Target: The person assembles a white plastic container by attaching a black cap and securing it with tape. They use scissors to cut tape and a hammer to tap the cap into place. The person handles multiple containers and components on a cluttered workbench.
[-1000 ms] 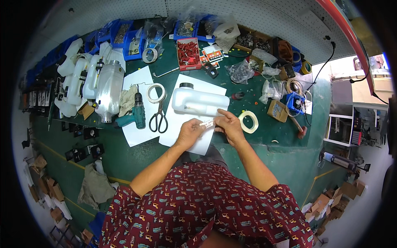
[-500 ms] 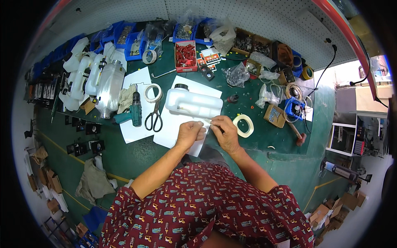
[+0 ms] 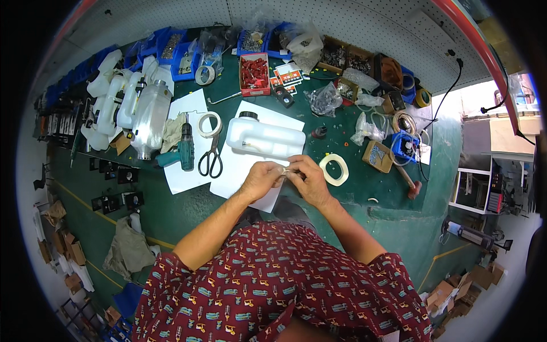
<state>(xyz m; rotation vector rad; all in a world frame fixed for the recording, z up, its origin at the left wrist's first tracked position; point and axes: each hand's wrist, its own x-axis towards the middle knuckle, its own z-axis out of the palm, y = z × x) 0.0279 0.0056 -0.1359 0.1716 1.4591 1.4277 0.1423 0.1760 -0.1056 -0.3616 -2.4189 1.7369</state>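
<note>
My left hand (image 3: 265,179) and my right hand (image 3: 311,181) meet close to the table's front edge, fingertips pinched together. Between them is a small thin whitish strip (image 3: 286,170), too small to make out fully. Just beyond my fingers, a white translucent plastic tank (image 3: 265,138) with a black cap (image 3: 249,115) lies on white paper sheets (image 3: 227,171). Right of my right hand sits a cream ring-shaped roll of tape (image 3: 345,171). Black-handled scissors (image 3: 211,165) rest to the left, by a white tape roll (image 3: 201,126).
Left of the scissors lies a green cordless drill (image 3: 186,153), with more plastic tanks (image 3: 154,117) beyond it. A red box of red parts (image 3: 255,74) and blue bins (image 3: 187,64) line the back. At the right are a hammer (image 3: 415,187) and a small cardboard box (image 3: 376,157).
My hands have drawn closer together, with the right fingers now curled nearer the left ones around the small strip. The view has shifted slightly; the tank stays on the paper.
</note>
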